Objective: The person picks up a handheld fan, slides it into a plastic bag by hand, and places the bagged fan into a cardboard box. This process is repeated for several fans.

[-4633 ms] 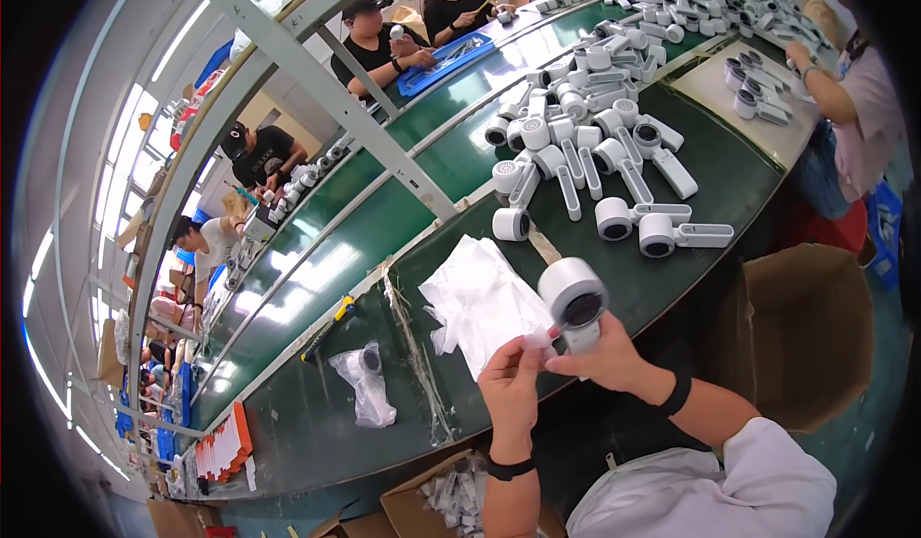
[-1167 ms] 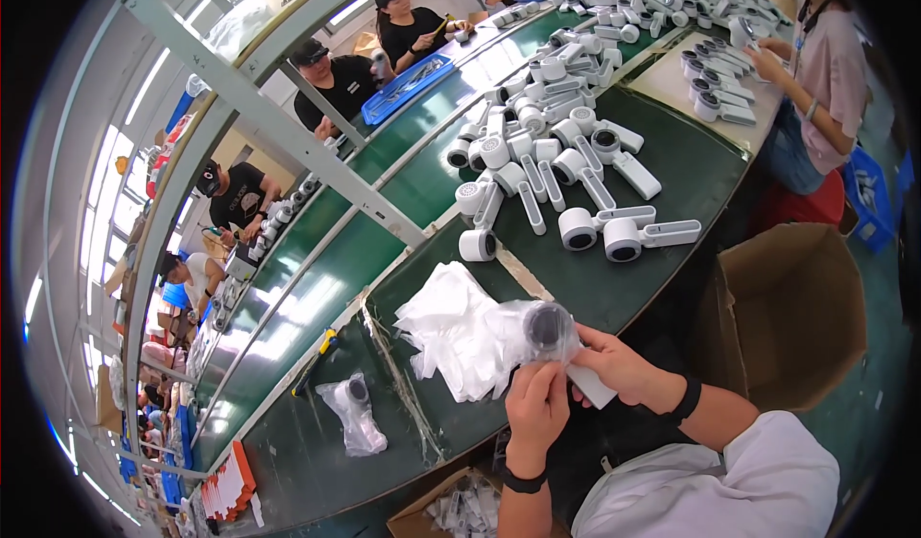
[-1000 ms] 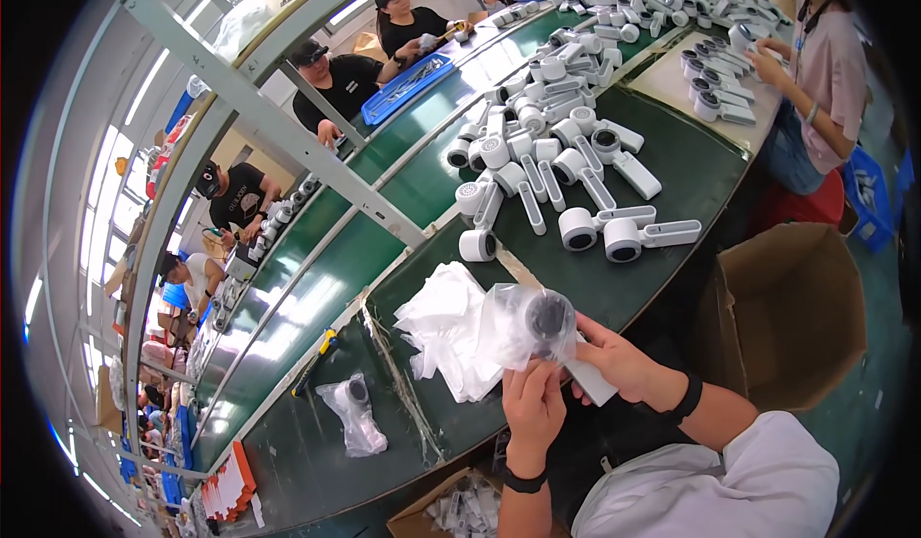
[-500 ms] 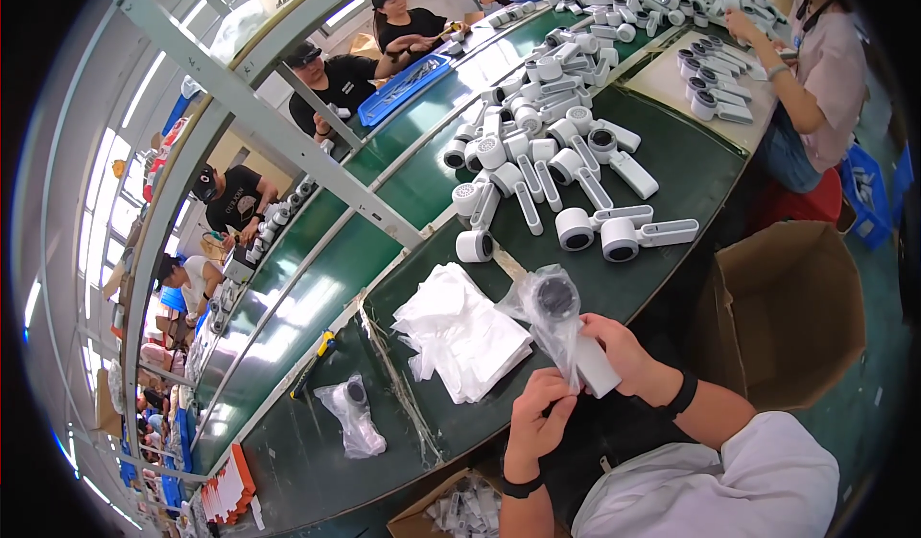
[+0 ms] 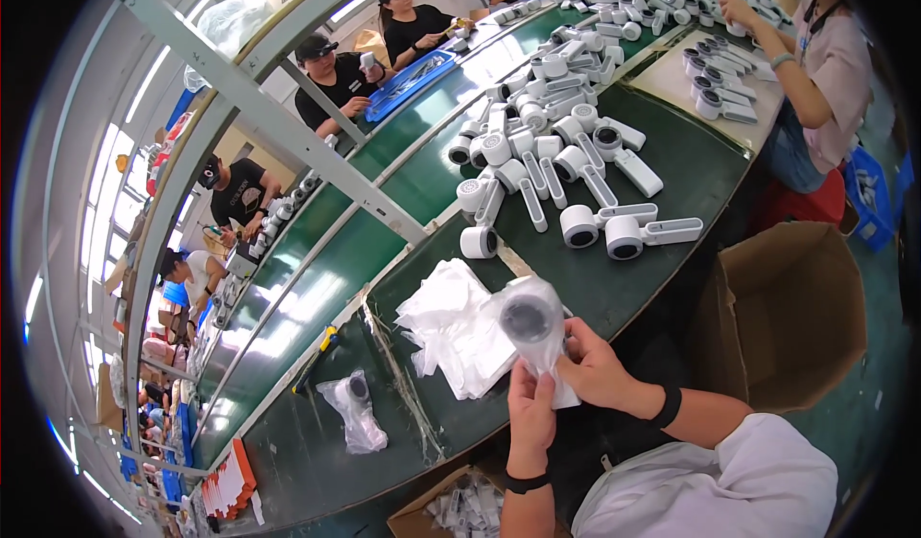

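At a green workbench [image 5: 672,202] beside a long conveyor line, a person holds a white handheld device with a round dark-faced head, wrapped in a clear plastic bag [image 5: 533,325], just above the bench's near edge. The left hand [image 5: 531,413] grips the lower part of the bagged device from below, fingers closed around it, while the right hand [image 5: 597,370] clasps it from the side, fingers pressed against the plastic. Just to the left lies a stack of empty clear bags [image 5: 451,327], touching the bagged device in view. Farther left, another bagged device [image 5: 353,406] rests alone on the bench. Beyond, a heap of unbagged white devices [image 5: 556,154] covers the bench. An open cardboard box [image 5: 787,317] stands at the right. Other workers sit across the conveyor.
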`<state>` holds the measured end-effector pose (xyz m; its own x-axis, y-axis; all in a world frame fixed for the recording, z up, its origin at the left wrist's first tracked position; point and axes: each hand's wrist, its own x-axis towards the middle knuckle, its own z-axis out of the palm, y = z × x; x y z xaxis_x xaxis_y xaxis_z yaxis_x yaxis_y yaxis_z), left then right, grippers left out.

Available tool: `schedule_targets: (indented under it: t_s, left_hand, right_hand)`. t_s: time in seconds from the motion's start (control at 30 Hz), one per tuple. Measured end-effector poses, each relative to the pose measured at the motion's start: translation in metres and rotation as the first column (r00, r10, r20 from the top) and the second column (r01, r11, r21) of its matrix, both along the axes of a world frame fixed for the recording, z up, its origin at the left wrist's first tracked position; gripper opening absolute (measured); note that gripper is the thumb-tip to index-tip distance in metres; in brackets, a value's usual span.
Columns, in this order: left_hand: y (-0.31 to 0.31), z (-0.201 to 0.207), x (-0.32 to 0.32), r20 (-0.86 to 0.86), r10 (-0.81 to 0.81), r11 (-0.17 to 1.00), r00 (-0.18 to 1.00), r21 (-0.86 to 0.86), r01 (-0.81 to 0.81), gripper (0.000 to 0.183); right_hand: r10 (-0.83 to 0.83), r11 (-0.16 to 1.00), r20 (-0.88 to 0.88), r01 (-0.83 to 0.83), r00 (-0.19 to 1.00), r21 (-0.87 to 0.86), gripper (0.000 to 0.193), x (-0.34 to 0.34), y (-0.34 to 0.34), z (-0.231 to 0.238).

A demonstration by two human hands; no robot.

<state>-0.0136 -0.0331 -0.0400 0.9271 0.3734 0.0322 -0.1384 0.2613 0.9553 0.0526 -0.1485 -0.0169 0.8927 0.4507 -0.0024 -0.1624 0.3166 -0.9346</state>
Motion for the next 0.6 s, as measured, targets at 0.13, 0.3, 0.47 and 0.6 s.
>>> schedule_targets:
  t_s: [0.13, 0.3, 0.47, 0.6]
  left_hand:
    - [0.001, 0.017, -0.006, -0.07, -0.141, 0.915, 0.988, -0.389, 0.103, 0.044]
    - [0.013, 0.013, -0.014, -0.017, -0.212, 0.912, 0.977, -0.363, 0.192, 0.045]
    - [0.018, 0.016, -0.022, 0.057, -0.189, 0.855, 0.98, -0.48, 0.193, 0.042]
    - [0.029, 0.023, -0.031, 0.119, 0.014, 0.857, 0.993, -0.513, 0.05, 0.041]
  right_hand:
    - [-0.14, 0.845, 0.724, 0.463, 0.676, -0.269, 0.032, 0.01, 0.005, 0.003]
    - [-0.226, 0.921, 0.425, 0.334, 0.877, -0.199, 0.019, 0.004, 0.011, 0.012]
    - [-0.364, 0.9, 0.498, 0.434, 0.787, -0.029, 0.011, 0.005, 0.015, 0.011]
    - [-0.302, 0.883, 0.692, 0.466, 0.656, -0.057, 0.007, 0.002, 0.007, -0.001]
